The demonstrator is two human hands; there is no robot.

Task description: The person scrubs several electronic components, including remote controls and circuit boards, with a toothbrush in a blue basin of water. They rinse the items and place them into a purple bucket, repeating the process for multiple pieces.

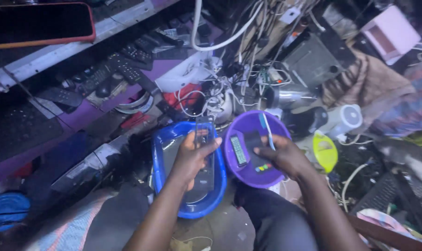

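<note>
We see left hand (pixel 190 157) closed round long black remote control (pixel 205 158), fingers wrapped, thumb across its face; remote upright over blue basin (pixel 162 139). Right hand (pixel 285 155) over purple bowl (pixel 248 122), fingers pinching white-and-blue toothbrush (pixel 267 131) against dark piece inside bowl. Green circuit board (pixel 238 150) lies in bowl, just beside. Yellow lid (pixel 325 151) right of bowl. More remotes (pixel 127 65) on purple shelf, well apart.
</note>
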